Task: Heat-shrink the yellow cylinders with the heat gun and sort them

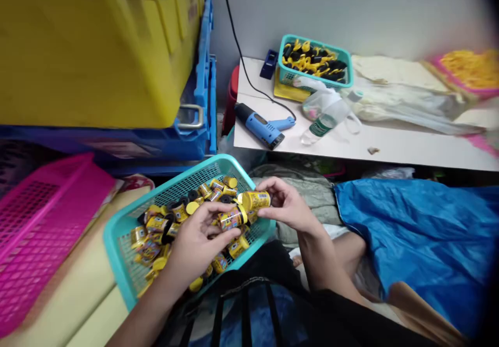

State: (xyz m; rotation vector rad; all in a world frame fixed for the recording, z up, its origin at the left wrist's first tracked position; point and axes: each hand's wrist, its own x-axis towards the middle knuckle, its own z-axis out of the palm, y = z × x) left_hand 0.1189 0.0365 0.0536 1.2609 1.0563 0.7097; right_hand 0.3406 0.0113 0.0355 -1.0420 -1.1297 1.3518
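My left hand (198, 243) has its fingers clamped around one labelled yellow bottle (233, 218), and my right hand (288, 206) pinches a second yellow bottle (256, 200) between thumb and fingers, each held steady at the fingertips. Both hands are just above a teal basket (175, 187) at my 6 o'clock, with roughly thirty small bottles, too jumbled to count exactly. I also see one more teal basket (323, 47) at 1 o'clock, one blue heat gun (261, 126) at 12, and one pink basket (47, 222) at 9

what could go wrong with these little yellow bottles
The teal mesh basket sits tilted, so the loose yellow bottles heaped in it might slide over its rim. The left hand holds the lower bottle and the right hand the upper bottle, both in the fingers, so either might slip.
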